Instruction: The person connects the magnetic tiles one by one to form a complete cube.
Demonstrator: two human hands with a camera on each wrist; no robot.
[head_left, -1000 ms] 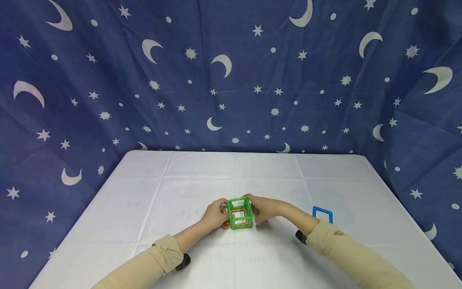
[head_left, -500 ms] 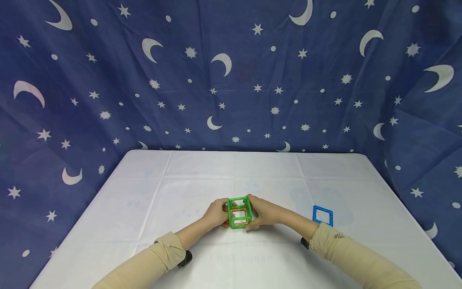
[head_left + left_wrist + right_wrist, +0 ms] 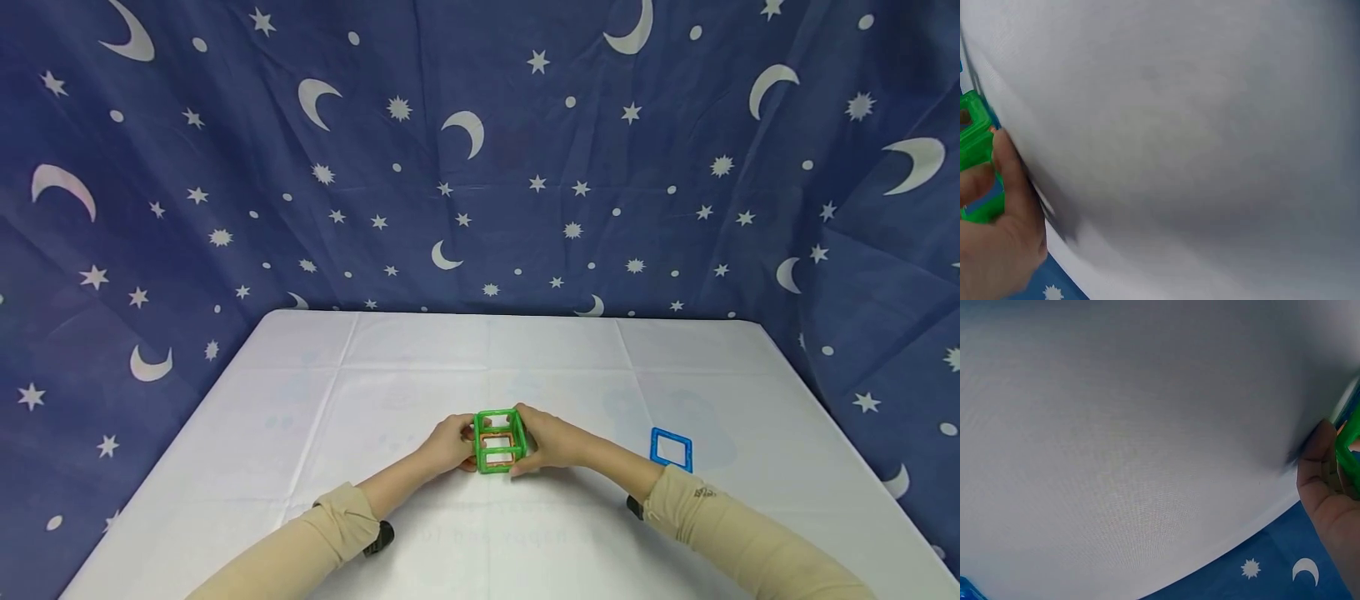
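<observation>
At the middle of the white table [image 3: 420,358] stands a small open-framed cube of green magnetic tiles [image 3: 499,451], with an orange square tile [image 3: 497,435] showing low inside it. My left hand [image 3: 447,447] grips the cube's left side. On the opposite side my right hand [image 3: 551,439] holds it, thumb at the near corner and fingers along the far corner. In the left wrist view, the left thumb and fingers [image 3: 1013,187] lie against the green frame [image 3: 975,147]. The right wrist view catches the right hand [image 3: 1332,506] beside the green edge [image 3: 1344,453].
A blue square magnetic tile [image 3: 672,435] lies flat to the right, just beyond the right forearm. Behind the table hangs a dark blue curtain [image 3: 510,158] with moons and stars. Both sleeves cross the table's near part.
My right hand has come in against the cube's right side, its thumb moving onto the near corner. More of the blue tile shows past the right forearm. The left hand keeps its grip.
</observation>
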